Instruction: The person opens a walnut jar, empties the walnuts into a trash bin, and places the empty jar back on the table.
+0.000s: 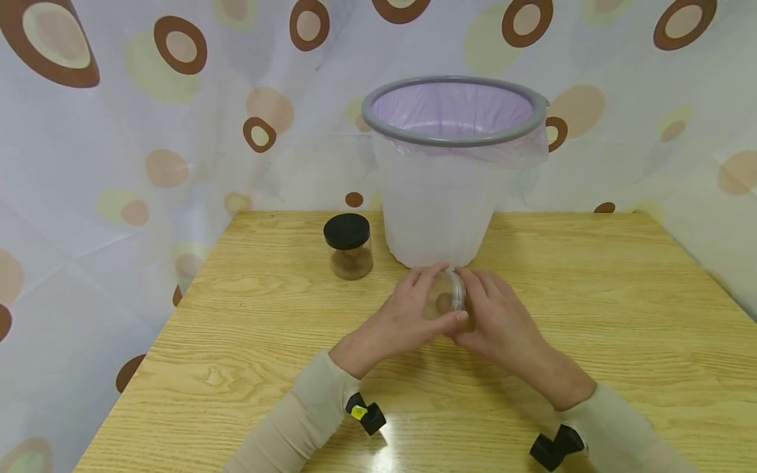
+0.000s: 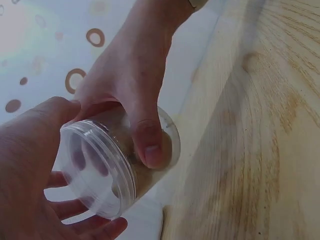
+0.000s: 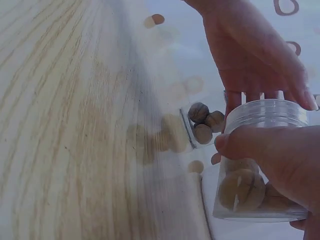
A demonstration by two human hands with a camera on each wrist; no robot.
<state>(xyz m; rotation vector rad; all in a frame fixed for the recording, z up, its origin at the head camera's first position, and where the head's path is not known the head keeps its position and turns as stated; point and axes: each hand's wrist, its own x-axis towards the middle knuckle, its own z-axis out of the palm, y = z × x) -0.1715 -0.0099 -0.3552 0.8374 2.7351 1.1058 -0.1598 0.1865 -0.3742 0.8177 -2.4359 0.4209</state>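
A clear jar (image 1: pixel 440 289) with walnuts (image 3: pixel 242 190) in its base is held tilted above the table, in front of the bin. My right hand (image 1: pixel 503 322) grips the jar body, its thumb pressed along the side in the left wrist view. Around the threaded end curl the thumb and fingers of my left hand (image 1: pixel 405 312). That end points to the left; whether a clear cap covers it, I cannot tell. Both hands partly hide the jar. A second jar (image 1: pixel 350 259) with a black lid (image 1: pixel 347 230) stands upright to the left, walnuts inside.
Behind the hands stands a whitish bin (image 1: pixel 437 203) with a grey rim (image 1: pixel 455 139) and a pinkish-purple liner (image 1: pixel 449 108). The wooden table (image 1: pixel 248 315) ends at a patterned curtain (image 1: pixel 201 131). Black wrist cameras (image 1: pixel 369 417) sit at both cuffs.
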